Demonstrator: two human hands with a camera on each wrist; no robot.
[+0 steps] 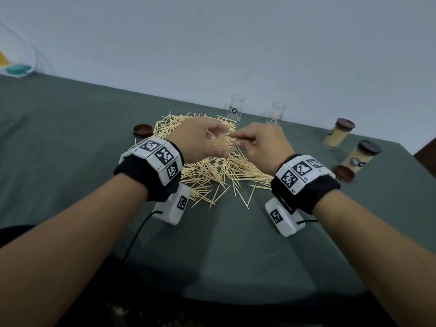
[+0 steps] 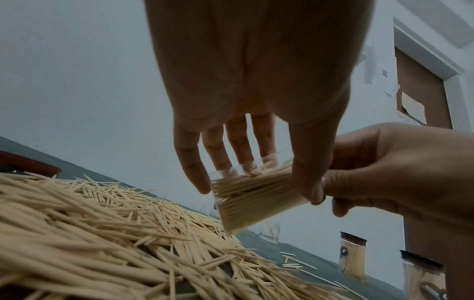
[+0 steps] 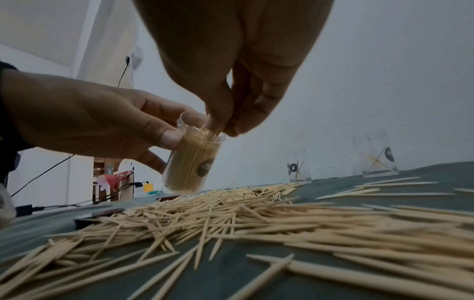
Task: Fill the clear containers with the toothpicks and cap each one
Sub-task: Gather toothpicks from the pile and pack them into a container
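The worktop is covered in dull grey-green cloth, and the loose toothpicks heaped on it are pale straw-yellow. The containers are clear with a small round black label, the caps dark reddish-brown, including those on the two filled ones at the heap's three o'clock. Both wrist bands are black with white blocks bearing black-and-white square codes; the wall is plain pale grey-blue.

Held container mostly hidden between hands in head view; toothpick count inside unreadable. Right hand fingertips blur over container mouth, pinch contents unclear. Brown lid cut off at left edge. Near toothpick pile blurred. Container labels too small to read
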